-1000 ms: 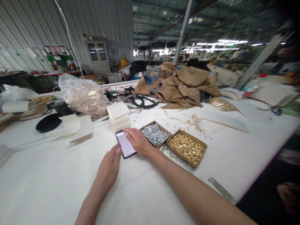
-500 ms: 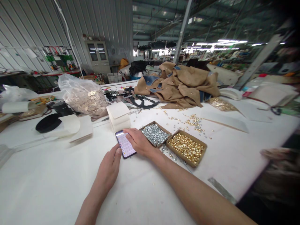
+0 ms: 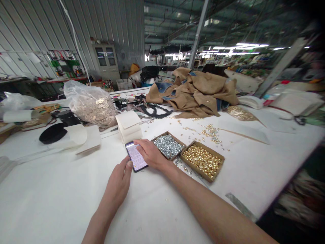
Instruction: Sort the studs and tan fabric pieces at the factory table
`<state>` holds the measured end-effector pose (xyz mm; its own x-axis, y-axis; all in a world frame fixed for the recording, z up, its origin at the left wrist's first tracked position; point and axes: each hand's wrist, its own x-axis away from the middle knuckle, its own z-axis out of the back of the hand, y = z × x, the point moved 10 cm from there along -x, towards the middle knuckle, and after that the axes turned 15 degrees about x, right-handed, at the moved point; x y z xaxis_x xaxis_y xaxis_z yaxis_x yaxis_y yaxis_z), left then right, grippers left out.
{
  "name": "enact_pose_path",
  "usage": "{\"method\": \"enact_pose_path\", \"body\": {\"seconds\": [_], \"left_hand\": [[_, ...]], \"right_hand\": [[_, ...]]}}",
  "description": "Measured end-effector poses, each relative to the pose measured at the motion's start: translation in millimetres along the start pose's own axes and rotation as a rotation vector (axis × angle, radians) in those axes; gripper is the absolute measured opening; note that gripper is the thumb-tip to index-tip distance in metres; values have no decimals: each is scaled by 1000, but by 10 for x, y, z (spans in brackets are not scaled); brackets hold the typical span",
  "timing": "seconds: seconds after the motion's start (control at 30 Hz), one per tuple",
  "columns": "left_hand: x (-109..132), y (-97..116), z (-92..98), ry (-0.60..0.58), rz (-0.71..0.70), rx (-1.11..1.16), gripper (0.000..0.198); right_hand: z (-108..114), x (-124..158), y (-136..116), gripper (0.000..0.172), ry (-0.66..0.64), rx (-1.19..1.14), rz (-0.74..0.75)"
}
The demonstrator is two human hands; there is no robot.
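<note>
A smartphone with a lit screen of text rows is at the white table's surface; whether it lies flat or is slightly raised I cannot tell. My left hand is closed at its lower left edge, thumb and forefinger against the side. From the right, my right hand covers the phone's upper right part, its fingers along the top and its thumb over the screen. Just beyond that hand stands a cardboard box of silver metal fasteners. Beside it is another box of gold-coloured fasteners.
Loose fasteners are scattered behind the boxes. A white roll of strip material stands behind the phone. Farther back are a clear bag of small pale parts and a heap of brown fabric. A metal strip lies at right.
Both hands and the phone keep the same positions. The whole view has shifted very slightly.
</note>
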<state>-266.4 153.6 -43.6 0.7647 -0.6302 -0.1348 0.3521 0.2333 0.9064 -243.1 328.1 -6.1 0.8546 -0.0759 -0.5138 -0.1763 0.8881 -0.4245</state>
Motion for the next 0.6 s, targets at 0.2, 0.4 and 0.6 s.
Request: {"method": "enact_pose_path", "body": {"seconds": [0.2,0.4,0.6], "left_hand": [[11,20,-4,4,6,-2,60],[15,23,-4,4,9,-12,61],[7,72,-16,-11,-3,-3,61]], "right_hand": [[-1,6,2,42,-6,0,0],[-6,3,8,42,-2,-5,-2],[5,0,-10,42,-3,-13,-6]]}}
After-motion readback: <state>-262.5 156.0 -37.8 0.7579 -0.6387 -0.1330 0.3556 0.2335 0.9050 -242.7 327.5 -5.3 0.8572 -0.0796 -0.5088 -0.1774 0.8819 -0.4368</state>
